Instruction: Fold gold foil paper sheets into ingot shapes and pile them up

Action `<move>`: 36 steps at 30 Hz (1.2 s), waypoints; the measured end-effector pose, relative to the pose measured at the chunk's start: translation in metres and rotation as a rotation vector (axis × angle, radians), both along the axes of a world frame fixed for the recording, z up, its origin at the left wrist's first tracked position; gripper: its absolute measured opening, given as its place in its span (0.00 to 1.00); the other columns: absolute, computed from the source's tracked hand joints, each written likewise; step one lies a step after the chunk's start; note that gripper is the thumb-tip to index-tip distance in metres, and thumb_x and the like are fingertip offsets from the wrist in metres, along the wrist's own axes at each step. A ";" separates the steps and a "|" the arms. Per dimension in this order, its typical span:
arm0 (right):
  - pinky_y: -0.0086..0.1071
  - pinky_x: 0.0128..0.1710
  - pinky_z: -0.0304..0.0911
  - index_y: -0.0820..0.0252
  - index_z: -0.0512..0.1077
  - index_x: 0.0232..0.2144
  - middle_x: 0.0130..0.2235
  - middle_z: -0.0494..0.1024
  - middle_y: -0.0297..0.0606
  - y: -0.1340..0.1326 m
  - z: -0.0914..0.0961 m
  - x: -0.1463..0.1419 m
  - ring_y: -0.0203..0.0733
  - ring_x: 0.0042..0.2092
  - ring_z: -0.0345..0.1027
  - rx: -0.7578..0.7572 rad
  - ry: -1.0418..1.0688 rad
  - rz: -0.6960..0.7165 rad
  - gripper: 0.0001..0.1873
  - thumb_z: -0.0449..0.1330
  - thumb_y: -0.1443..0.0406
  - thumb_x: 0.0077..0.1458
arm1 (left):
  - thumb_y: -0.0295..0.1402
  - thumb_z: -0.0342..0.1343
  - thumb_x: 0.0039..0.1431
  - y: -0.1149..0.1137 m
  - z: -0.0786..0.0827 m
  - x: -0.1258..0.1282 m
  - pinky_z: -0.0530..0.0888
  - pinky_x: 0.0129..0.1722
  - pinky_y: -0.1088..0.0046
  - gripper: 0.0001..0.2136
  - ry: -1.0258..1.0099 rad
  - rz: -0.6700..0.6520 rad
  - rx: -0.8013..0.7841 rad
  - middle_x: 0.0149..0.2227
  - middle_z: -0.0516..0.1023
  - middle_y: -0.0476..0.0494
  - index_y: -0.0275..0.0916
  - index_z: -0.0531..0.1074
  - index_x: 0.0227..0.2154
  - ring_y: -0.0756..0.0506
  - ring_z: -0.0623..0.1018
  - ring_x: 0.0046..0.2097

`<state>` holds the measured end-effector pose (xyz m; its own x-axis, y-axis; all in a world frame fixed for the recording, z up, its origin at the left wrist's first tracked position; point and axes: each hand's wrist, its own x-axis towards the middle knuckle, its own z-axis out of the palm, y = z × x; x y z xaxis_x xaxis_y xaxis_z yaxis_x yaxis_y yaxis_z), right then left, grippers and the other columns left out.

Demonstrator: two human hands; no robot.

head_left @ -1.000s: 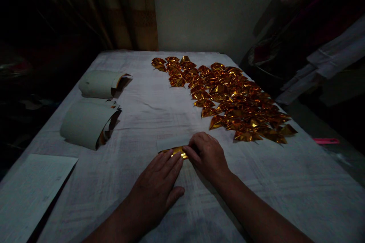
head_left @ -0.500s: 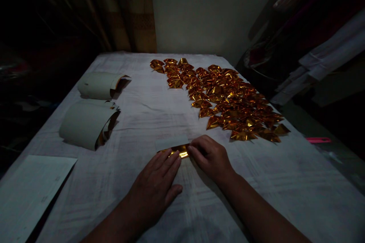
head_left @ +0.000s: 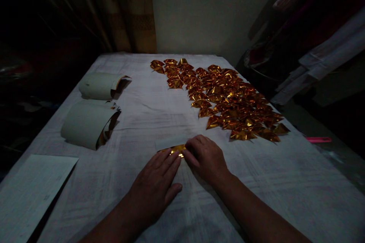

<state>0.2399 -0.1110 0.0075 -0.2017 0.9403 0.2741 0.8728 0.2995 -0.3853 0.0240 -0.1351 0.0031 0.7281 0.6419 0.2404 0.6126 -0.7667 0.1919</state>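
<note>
A small sheet of gold foil paper (head_left: 174, 147), white on its back, lies on the white cloth-covered table (head_left: 148, 110) in front of me, partly folded. My left hand (head_left: 155, 188) rests flat on it with fingers stretched out, pressing its near edge. My right hand (head_left: 205, 158) presses and pinches the sheet's right end with bent fingers. Beyond my right hand spreads a wide patch of several folded gold paper pieces (head_left: 225, 98).
Two curled stacks of foil sheets, white side out, lie at the left: one nearer (head_left: 87, 123), one farther (head_left: 99, 84). A flat white sheet (head_left: 31, 190) sits at the near left corner. A pink object (head_left: 318, 139) lies off the table's right edge.
My right hand has slid slightly left along the gold sheet's fold. My left hand has stayed flat in place.
</note>
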 end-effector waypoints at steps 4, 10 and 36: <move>0.35 0.37 0.57 0.58 0.71 0.34 0.35 0.73 0.38 -0.002 0.001 -0.003 0.44 0.37 0.66 -0.008 -0.025 -0.001 0.08 0.61 0.59 0.61 | 0.40 0.49 0.70 0.000 -0.002 0.000 0.69 0.64 0.53 0.27 -0.001 -0.002 0.027 0.67 0.65 0.36 0.34 0.56 0.67 0.38 0.65 0.67; 0.37 0.40 0.57 0.56 0.72 0.37 0.38 0.74 0.38 -0.003 0.003 -0.001 0.46 0.41 0.66 -0.042 0.007 0.001 0.06 0.64 0.61 0.60 | 0.42 0.46 0.71 0.000 -0.001 0.000 0.68 0.64 0.55 0.27 -0.020 0.007 0.034 0.67 0.66 0.39 0.39 0.52 0.69 0.40 0.65 0.67; 0.44 0.51 0.58 0.52 0.75 0.42 0.50 0.76 0.40 -0.006 -0.005 0.014 0.49 0.54 0.66 -0.024 0.091 -0.040 0.08 0.63 0.66 0.58 | 0.46 0.47 0.70 0.001 -0.002 -0.018 0.67 0.63 0.54 0.26 0.019 0.014 0.027 0.65 0.68 0.39 0.41 0.59 0.66 0.39 0.67 0.66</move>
<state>0.2534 -0.1171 0.0022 -0.1394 0.9537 0.2665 0.8447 0.2550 -0.4706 0.0057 -0.1339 0.0012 0.7238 0.6454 0.2441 0.6266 -0.7629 0.1592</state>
